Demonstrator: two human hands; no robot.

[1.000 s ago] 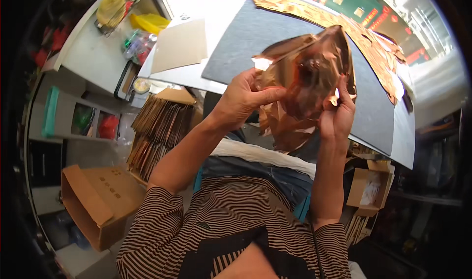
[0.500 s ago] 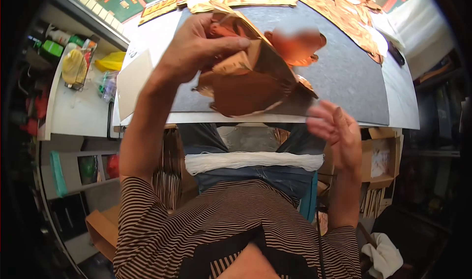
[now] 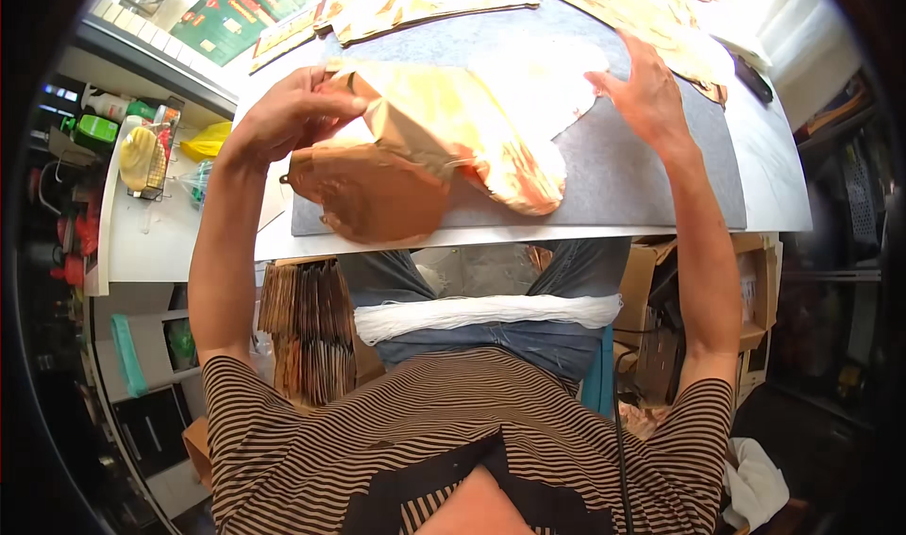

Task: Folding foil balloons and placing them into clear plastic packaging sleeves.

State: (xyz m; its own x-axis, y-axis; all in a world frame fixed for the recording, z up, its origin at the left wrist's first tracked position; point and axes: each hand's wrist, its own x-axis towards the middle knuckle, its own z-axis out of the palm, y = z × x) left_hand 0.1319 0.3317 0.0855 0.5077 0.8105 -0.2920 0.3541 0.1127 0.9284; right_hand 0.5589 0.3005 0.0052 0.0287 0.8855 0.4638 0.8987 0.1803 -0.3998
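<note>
My left hand (image 3: pixel 297 110) is closed on the upper left edge of a shiny copper-coloured foil balloon (image 3: pixel 396 181), flat and folded over itself. The balloon hangs over the near part of the grey mat, its lower left side in shadow. A rounded lobe (image 3: pixel 528 181) of foil reaches toward the middle of the mat. Farther right, glare turns a scalloped shape (image 3: pixel 538 73) white, so where the balloon ends is hard to tell. Beside that bright edge my right hand (image 3: pixel 656 101) is open, thumb and fingers apart; whether the thumb touches the edge I cannot tell.
A grey mat (image 3: pixel 689 186) covers much of the white table (image 3: pixel 779 195). More copper-coloured foil pieces lie along the far left (image 3: pixel 425 11) and far right (image 3: pixel 651 25). A hank of white string (image 3: pixel 486 316) rests across my lap. A wire basket (image 3: pixel 146 162) stands on the left shelf.
My left hand has moved left and nearer with the foil balloon, which is now spread wider. My right hand has gone from the near table edge up and away over the mat, fingers spreading.
</note>
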